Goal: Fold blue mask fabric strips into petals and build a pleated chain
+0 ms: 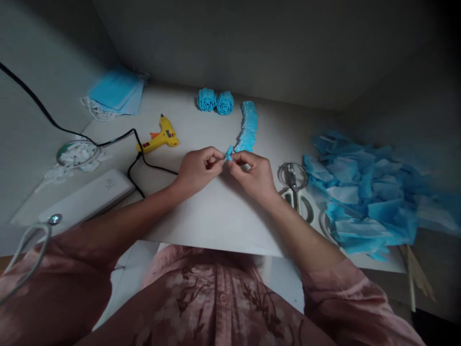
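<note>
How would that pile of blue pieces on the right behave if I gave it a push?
The pile would probably fold and flop, since its pieces look thin and crumpled. It would likely scatter rather than slide as one, as the pieces overlap loosely. Some might drop off, because they lie close to the table's near edge.

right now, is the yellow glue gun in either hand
No, the yellow glue gun lies on the white table, while the left hand and right hand pinch a small blue piece between them.
</note>
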`<action>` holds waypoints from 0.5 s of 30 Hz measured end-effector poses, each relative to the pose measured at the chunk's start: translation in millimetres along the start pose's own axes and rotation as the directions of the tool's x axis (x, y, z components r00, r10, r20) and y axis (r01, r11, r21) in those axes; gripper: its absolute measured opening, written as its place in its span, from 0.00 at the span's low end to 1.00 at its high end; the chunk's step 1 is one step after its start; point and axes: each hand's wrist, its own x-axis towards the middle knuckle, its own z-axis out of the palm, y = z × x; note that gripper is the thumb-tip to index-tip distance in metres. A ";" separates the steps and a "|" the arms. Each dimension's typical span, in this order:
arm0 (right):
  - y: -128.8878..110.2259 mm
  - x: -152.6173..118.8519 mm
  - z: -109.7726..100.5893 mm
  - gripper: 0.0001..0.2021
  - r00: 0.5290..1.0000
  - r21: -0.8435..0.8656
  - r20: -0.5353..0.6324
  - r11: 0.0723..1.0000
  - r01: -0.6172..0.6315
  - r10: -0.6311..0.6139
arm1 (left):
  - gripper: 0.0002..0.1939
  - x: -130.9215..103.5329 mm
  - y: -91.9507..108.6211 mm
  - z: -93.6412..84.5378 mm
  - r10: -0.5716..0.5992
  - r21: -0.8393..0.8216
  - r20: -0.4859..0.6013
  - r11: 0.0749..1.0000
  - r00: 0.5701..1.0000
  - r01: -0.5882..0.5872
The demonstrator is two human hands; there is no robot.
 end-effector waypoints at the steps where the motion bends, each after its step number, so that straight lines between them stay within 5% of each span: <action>1: 0.7 0.0 0.2 0.07 1.000 0.001 0.001 1.000 0.003 -0.003 | 0.03 0.1 -0.1 0.1 -0.003 -0.009 0.006 1.000 1.000 0.003; 15: 1.4 0.5 -0.8 0.06 0.999 0.021 0.025 0.999 -0.025 0.025 | 0.05 0.9 2.7 -0.2 -0.067 -0.104 0.031 0.992 0.997 0.070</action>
